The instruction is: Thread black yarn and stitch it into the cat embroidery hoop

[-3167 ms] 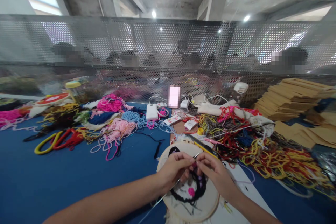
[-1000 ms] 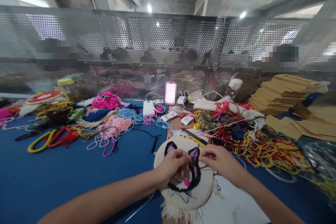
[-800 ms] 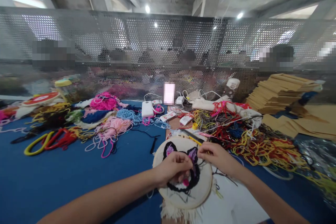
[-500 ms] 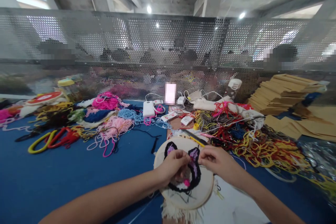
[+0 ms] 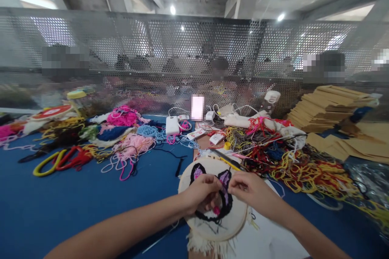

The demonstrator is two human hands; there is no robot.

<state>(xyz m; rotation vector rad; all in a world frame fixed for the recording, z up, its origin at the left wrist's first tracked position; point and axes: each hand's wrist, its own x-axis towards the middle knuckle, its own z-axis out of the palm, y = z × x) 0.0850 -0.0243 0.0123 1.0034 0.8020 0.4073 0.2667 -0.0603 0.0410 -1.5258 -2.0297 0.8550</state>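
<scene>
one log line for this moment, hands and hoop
left hand: pinching at yarn design | right hand: pinching at hoop's top right | embroidery hoop: on blue table | yarn pile: right of hoop

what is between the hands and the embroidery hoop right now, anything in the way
Nothing visible. The left hand and the right hand both rest directly on the embroidery hoop, fingertips pinched over the black and purple cat stitching. The loose yarn lies off to the right.

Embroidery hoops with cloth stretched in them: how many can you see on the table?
1: the embroidery hoop lies near the table's front edge, under the left hand and right hand. Others may be buried in the yarn piles.
</scene>
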